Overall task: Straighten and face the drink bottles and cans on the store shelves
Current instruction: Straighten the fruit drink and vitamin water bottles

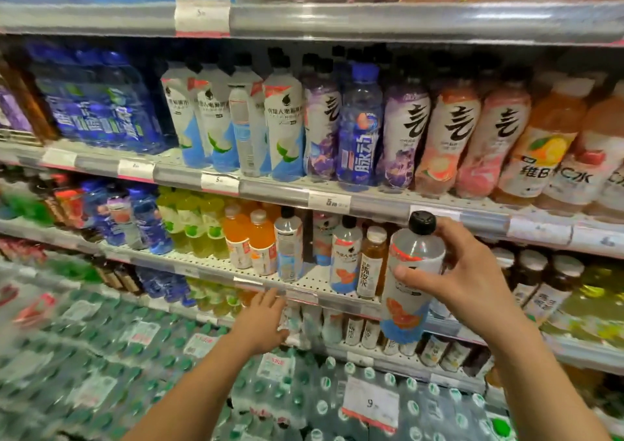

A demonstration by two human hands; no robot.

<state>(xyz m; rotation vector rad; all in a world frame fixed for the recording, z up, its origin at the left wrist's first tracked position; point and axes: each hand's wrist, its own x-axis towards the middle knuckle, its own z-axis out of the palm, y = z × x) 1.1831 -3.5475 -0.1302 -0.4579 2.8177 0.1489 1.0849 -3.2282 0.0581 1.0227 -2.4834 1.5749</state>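
My right hand [469, 275] grips a clear bottle with a black cap and a white, blue and orange label [410, 281], holding it off the shelf in front of the second shelf's right part. My left hand [261, 322] reaches forward with straight fingers, its fingertips at the front rail of that shelf [216, 271]. On this shelf stand orange juice bottles [251, 241], a clear black-capped bottle [288, 244], a matching grapefruit-label bottle [346, 254] and an amber tea bottle [373, 261]. Between the clear bottle and the grapefruit one is a gap.
The shelf above [329, 200] holds white-and-blue bottles, purple and pink bottles with one blue bottle [359, 126] among them, and orange vitamin drinks at the right. Shrink-wrapped packs of green-capped water [304, 396] are stacked low in front. Dark-capped bottles [547, 281] stand right of my hand.
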